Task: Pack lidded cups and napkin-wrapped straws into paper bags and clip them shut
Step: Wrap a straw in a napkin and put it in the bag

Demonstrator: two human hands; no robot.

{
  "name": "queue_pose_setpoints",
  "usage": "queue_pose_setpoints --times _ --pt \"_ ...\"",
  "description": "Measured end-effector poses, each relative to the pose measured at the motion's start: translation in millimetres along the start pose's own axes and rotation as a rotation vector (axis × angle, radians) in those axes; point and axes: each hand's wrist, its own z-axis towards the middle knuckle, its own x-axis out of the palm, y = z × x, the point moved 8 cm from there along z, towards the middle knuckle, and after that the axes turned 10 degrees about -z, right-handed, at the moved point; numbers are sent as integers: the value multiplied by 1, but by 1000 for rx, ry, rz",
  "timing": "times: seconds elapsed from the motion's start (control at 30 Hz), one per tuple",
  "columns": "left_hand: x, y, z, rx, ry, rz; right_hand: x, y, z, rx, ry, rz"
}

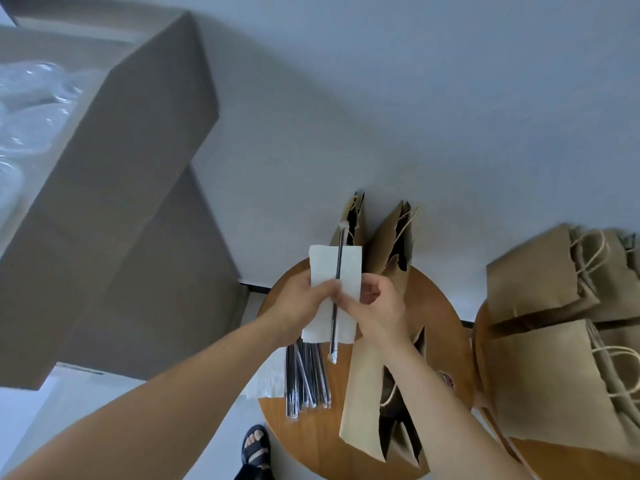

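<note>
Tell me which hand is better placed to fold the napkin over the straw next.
Probably the right hand: its fingers sit at the napkin edge beside the straw, while the left hand grips the napkin's other side, steadying it.

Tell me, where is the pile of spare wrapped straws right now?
In the head view, the spare wrapped straws lie on the round wooden table, near its left edge, just below the held napkin and left of an open paper bag.
</note>
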Motion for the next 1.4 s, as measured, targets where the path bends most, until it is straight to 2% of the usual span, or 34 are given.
queue_pose_setpoints --times 0.13,0.4,0.63,0.73,0.77,0.83,0.9,0.97,1.0,1.1,1.2,1.3,1.4 --pt "31 -21 -6 90 68 -2 -27 9 3 -3 51 51" --pt "88 -41 -21 225 103 113 -72 -8 2 14 40 158" --pt "130 -42 -30 178 237 39 -105 -22 -7 19 91 211" --pt "125 -33 -27 95 286 -53 -125 -32 -3 38 -14 247" --pt "116 -26 -25 76 251 -1 -135 -38 0 57 -93 259" --pt "92 -4 -23 33 191 341 -152 -50 9 99 -270 268" --pt "81 40 -29 -116 320 741 -151 -61 14 137 -369 260" --pt "81 83 -42 -265 484 969 -133 -68 16 161 -367 173" --pt "83 97 -47 -297 507 1032 -121 -71 16 169 -344 101" --pt "88 111 -49 -277 339 1156 -89 -79 11 171 -296 81" --pt "90 111 -49 -257 206 1074 -66 -92 -3 214 -251 2" --pt "81 117 -50 -391 135 779 -58 -105 -22 238 -187 -152" --pt "71 124 -50 -504 70 570 -57 -119 -37 257 -50 -355"
